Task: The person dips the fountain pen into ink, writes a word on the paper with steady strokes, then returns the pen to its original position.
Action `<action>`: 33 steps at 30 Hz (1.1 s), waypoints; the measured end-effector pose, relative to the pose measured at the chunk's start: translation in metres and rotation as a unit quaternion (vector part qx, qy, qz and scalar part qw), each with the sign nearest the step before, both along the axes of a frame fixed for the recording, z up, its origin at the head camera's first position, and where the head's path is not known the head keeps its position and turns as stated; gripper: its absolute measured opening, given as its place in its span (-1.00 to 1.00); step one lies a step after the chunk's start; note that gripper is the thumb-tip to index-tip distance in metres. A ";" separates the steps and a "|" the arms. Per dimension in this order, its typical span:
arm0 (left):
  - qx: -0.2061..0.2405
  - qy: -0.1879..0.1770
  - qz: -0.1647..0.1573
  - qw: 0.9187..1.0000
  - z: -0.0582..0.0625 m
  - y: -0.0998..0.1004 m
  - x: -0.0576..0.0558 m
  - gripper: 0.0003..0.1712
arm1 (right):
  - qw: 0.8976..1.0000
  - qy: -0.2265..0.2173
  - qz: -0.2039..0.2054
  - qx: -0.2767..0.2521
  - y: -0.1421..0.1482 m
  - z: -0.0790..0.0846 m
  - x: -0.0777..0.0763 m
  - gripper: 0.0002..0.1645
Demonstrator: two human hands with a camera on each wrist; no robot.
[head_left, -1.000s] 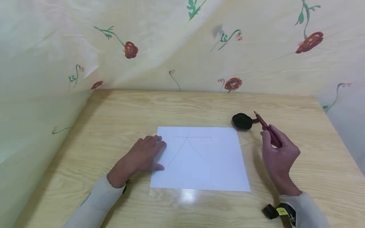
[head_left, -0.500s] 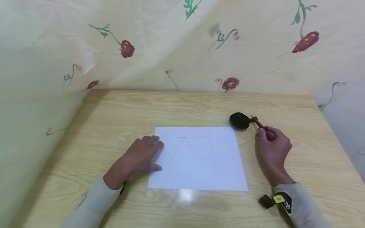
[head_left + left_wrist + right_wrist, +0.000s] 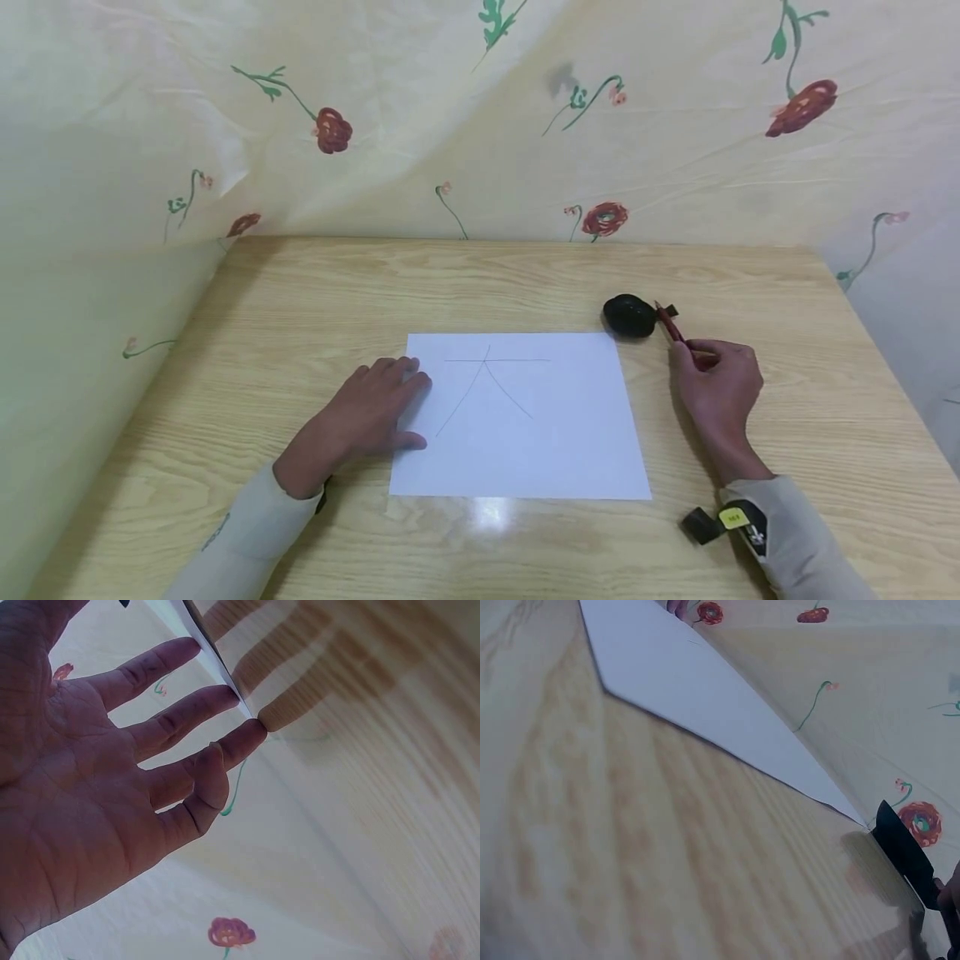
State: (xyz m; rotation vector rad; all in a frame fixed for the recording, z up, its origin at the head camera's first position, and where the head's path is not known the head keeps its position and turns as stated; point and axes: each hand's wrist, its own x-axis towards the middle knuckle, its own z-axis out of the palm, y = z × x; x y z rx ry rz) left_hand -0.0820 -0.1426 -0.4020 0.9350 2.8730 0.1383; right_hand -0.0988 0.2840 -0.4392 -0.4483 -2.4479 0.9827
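Observation:
A sheet of white paper [image 3: 570,442] lies on the table with thin pencil lines on it: a horizontal stroke crossed by two strokes that spread downward. My left hand [image 3: 367,408] rests on its left edge, fingers extended; the left wrist view has the fingertips [image 3: 225,697] along the paper's rim. To the right of the sheet, my right hand [image 3: 720,387] pinches a dark red pencil [image 3: 670,323] between thumb and fingers. Its point overlaps the short stem of a black oval object [image 3: 628,317] by the paper's top right corner. The pencil's rear end is hidden by the hand.
The light wood table [image 3: 420,283] ends at a cream sheet with printed flowers [image 3: 405,125], which hangs behind it and down both sides. A small black wrist device [image 3: 701,527] sits at the right sleeve. The black object [image 3: 904,851] also shows in the right wrist view.
My right hand has moved left and lowered, bringing the pencil down beside the black object's stem. The left hand stays on the paper. The head view has shifted slightly.

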 end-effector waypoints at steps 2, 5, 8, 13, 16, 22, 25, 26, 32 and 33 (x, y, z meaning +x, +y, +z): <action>0.001 0.000 -0.001 1.000 0.000 0.000 0.000 -0.20 | 1.000 0.003 0.003 0.001 0.000 -0.001 0.000 -0.60; 0.001 0.000 -0.003 1.000 0.001 0.000 0.000 -0.21 | 1.000 0.012 0.005 0.003 0.001 -0.001 -0.001 -0.62; -0.002 0.001 -0.004 1.000 0.002 0.001 0.000 -0.21 | 1.000 0.018 0.005 0.004 0.002 -0.002 -0.001 -0.64; -0.003 0.001 -0.005 1.000 0.001 0.001 -0.001 -0.22 | 1.000 0.019 0.001 0.002 0.003 -0.003 -0.002 -0.64; -0.004 0.000 -0.006 1.000 0.000 0.000 -0.002 -0.24 | 1.000 0.010 -0.004 -0.004 0.002 -0.004 -0.002 -0.63; -0.008 0.005 -0.003 1.000 -0.001 0.001 -0.005 -0.26 | 0.999 -0.006 -0.018 -0.026 0.001 0.000 -0.003 -0.53; -0.009 0.007 -0.003 1.000 -0.001 0.001 -0.006 -0.26 | 0.999 -0.007 -0.028 -0.030 0.001 0.002 -0.003 -0.48; -0.009 0.007 -0.003 1.000 -0.001 0.001 -0.006 -0.26 | 0.999 -0.006 -0.031 -0.033 0.000 0.002 -0.003 -0.47; -0.004 0.015 -0.011 1.000 0.000 0.000 -0.007 -0.25 | 0.998 0.018 -0.033 -0.040 -0.003 0.001 -0.002 -0.46; -0.002 0.017 -0.011 1.000 0.000 0.000 -0.007 -0.24 | 0.999 0.022 -0.030 -0.037 -0.004 0.000 -0.002 -0.47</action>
